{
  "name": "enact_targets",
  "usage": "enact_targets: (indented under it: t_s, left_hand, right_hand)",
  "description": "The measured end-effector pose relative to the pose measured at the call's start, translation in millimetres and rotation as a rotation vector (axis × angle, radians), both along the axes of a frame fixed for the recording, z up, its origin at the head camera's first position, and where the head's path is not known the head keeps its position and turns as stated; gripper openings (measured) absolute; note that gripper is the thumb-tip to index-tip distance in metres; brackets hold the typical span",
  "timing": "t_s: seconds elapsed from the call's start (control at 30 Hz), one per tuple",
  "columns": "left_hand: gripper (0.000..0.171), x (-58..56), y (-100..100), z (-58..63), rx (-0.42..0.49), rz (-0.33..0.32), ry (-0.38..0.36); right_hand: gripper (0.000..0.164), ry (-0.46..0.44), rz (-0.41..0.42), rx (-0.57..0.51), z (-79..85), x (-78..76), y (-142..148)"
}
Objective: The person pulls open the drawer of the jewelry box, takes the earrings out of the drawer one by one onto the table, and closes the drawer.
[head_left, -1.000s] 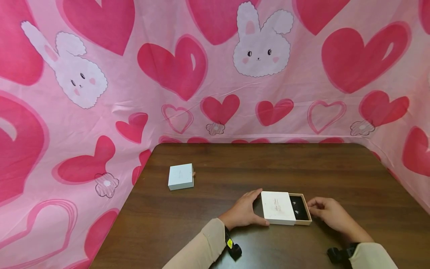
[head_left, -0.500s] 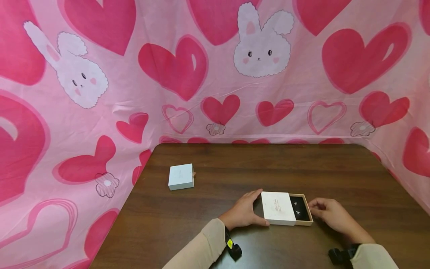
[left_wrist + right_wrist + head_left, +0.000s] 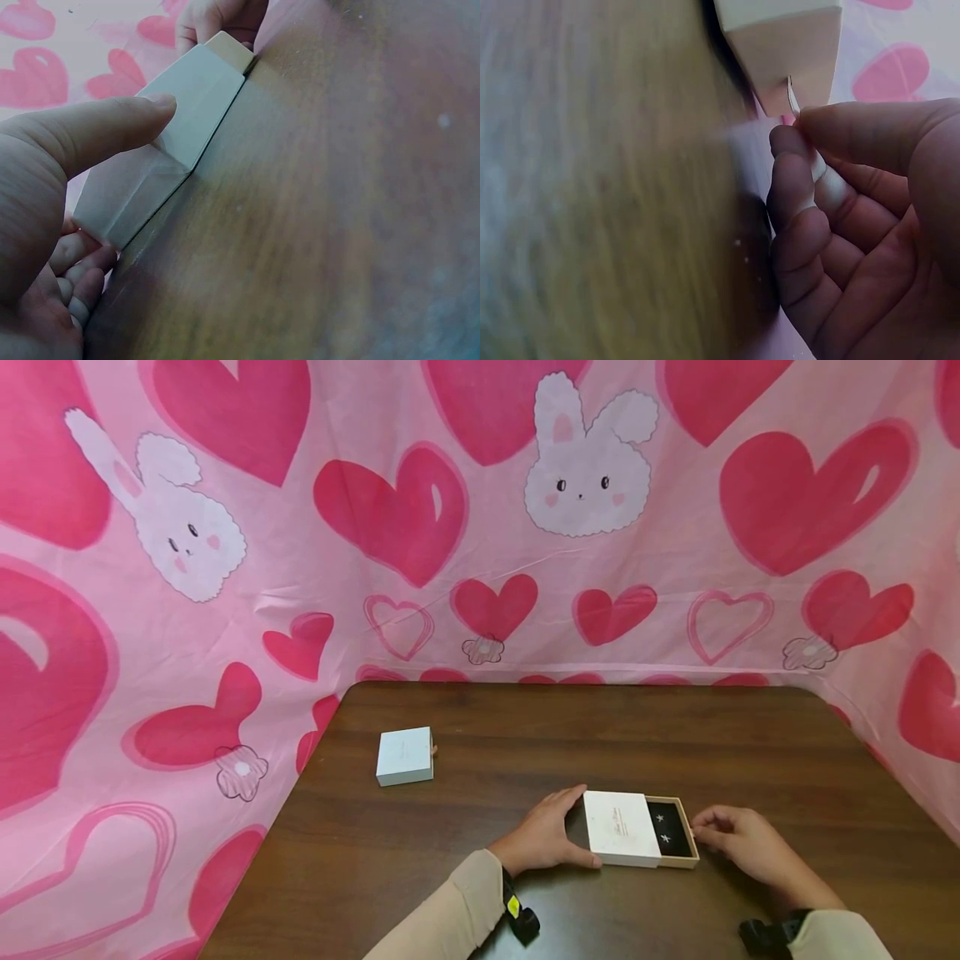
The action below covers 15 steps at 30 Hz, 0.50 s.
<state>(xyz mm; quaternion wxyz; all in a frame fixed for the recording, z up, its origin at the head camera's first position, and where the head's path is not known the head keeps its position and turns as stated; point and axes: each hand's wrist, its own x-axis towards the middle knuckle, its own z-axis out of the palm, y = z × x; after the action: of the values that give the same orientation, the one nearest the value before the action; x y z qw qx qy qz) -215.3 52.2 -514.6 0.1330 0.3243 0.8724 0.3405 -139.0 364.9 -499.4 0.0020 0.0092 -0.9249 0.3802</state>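
White box (image 3: pixel 624 831) is sitting lower right of head frame, tray (image 3: pixel 678 862) partly out — L hand (image 3: pixel 546 833) is gripping the box's left end, thumb & fingers wide, prob. steadying it while R hand (image 3: pixel 742 847) is pinching the pull tab (image 3: pixel 793 97).

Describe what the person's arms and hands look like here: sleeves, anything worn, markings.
The left sleeve and right sleeve are plain, long and beige. The left hand and right hand are ungloved. The left wrist device and right wrist device are black; a yellow patch shows on the left one.
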Motion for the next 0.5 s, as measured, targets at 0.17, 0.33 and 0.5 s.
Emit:
enact_targets:
  t_s: [0.17, 0.33, 0.5]
  left_hand:
    - [0.108, -0.9, 0.0, 0.5, -0.004, 0.0, 0.011]
    - [0.108, -0.7, 0.6, -2.3, -0.009, 0.001, 0.023]
    - [0.108, 0.1, 0.8, -4.2, -0.01, 0.004, 0.028]
  right_hand:
    - [0.005, 0.009, -0.003, 0.023, 4.4, 2.2, 2.1]
    - [0.005, 0.035, -0.018, 0.056, 11.2, 4.3, 1.2]
    - [0.007, 0.12, -0.071, 0.095, 18.6, 4.7, -1.6]
